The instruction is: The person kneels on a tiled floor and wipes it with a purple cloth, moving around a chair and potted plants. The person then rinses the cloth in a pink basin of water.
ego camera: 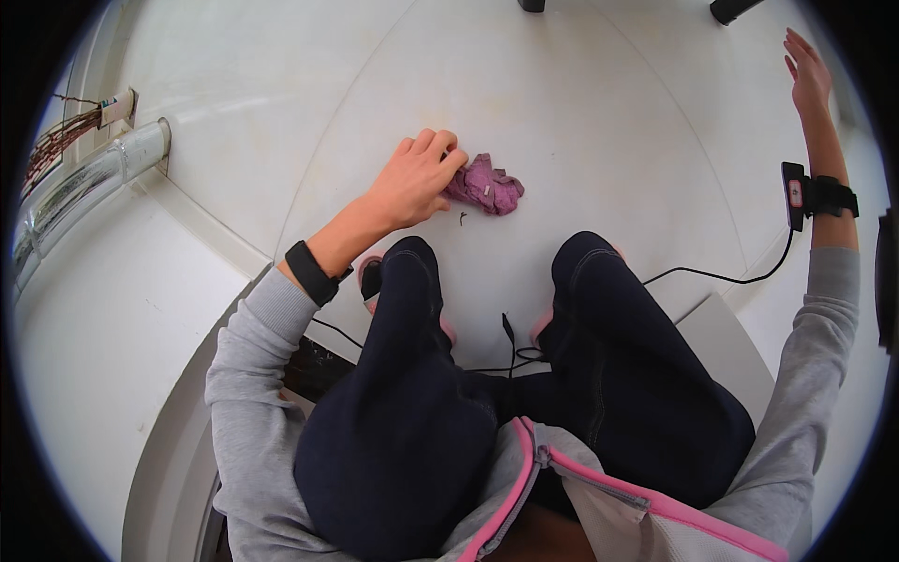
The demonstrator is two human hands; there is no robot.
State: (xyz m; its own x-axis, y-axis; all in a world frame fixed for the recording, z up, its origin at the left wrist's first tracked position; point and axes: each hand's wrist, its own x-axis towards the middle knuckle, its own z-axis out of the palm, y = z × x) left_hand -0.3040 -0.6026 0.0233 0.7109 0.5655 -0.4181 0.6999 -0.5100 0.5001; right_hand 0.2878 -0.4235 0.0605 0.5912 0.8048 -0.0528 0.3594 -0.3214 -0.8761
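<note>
A crumpled purple cloth (495, 186) with a small pale tag lies on the white floor (562, 105) in front of my knees. My left hand (421, 175) is over the cloth's left end, its fingers curled; whether they grip the fabric is hidden. A tiny dark scrap (463, 218) lies just below the cloth. Far to the upper right, my right hand (810, 74) is raised near the wall with nothing seen in it, its fingers extended. Black straps circle both wrists, and the right one carries a small black device (795, 195) with a cable.
At the left stand a silvery foil-wrapped pipe (98, 179) and a bundle of dark reddish twigs (63, 144). Two dark legs (730, 8) of some furniture show at the top edge. A black cable (709, 275) runs past my right knee, and more cable (511, 344) hangs between my legs.
</note>
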